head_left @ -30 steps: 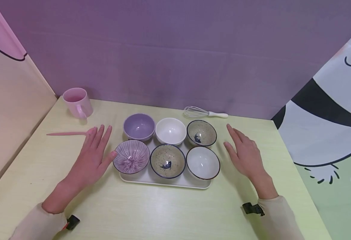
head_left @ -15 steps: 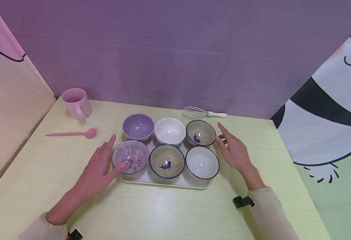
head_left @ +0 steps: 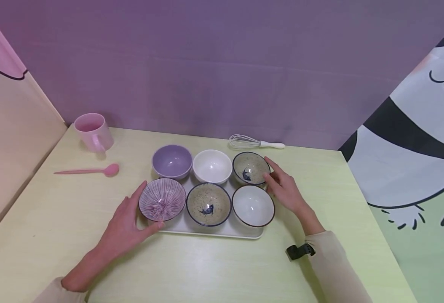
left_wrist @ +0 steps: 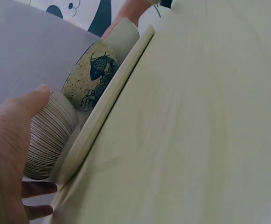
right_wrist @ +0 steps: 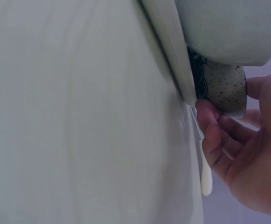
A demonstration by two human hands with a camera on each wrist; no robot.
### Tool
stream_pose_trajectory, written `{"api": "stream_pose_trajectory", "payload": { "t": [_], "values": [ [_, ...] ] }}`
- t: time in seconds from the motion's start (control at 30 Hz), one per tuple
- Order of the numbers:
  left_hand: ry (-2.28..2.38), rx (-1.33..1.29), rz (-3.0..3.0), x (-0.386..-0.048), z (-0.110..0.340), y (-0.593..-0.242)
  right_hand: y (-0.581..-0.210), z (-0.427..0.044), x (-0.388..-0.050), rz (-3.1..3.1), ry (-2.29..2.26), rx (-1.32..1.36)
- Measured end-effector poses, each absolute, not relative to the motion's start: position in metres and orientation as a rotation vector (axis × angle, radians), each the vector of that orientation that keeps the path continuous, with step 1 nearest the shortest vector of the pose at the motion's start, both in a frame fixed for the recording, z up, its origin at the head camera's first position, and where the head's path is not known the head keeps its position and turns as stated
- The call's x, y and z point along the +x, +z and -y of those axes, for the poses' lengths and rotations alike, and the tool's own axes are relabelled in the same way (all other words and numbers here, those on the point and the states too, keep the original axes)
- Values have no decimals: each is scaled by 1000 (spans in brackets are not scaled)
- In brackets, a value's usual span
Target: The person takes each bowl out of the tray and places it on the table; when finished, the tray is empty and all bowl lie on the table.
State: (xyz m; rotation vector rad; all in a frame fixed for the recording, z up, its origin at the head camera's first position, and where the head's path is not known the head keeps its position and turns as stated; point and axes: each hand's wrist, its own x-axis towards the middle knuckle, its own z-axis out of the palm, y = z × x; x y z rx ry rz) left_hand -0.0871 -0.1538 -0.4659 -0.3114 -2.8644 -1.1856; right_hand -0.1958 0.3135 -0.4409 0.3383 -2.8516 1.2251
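Several small bowls stand in two rows on a white rectangular tray (head_left: 214, 234). My left hand (head_left: 125, 229) curves beside the purple-striped bowl (head_left: 163, 200), thumb in front, fingers spread along its left side. In the left wrist view, the lower fingertips (left_wrist: 39, 189) reach the tray's edge. My right hand (head_left: 288, 193) is at the back right speckled bowl (head_left: 249, 168), thumb at its rim and index finger beside it. Bent fingers (right_wrist: 210, 114) show by that bowl and the tray corner in the right wrist view; firm contact is hard to tell.
Behind the tray lies a whisk (head_left: 252, 142). A pink mug (head_left: 94, 134) and a pink spoon (head_left: 93, 171) are on the left of the table (head_left: 214, 269). A purple backdrop (head_left: 207, 75) rises along the back edge.
Both hands have moved inward to the tray's sides: the left to the right and down beside the striped bowl, the right leftward to the speckled bowl. The bowls and tray stay put.
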Motion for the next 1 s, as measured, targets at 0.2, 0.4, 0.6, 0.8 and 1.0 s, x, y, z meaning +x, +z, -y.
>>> {"api": "stream_pose_trajectory", "payload": {
  "t": [0.2,0.4,0.6,0.8,1.0],
  "values": [
    [-1179,-304,2900,-88,154,-470,-444,-315,-197,2820,1377,292],
    [-1139,-332,2916,-89,158,-474,-442,-314,-198,2797,1518,273],
    [-1135,-408,2854,-91,160,-479,-440,-313,-196,2709,1724,223],
    [-1141,-411,2856,-91,159,-482,-442,-313,-197,2583,1936,141],
    [-1147,-395,2855,-91,159,-483,-444,-310,-200,2509,2028,42]
  ]
}}
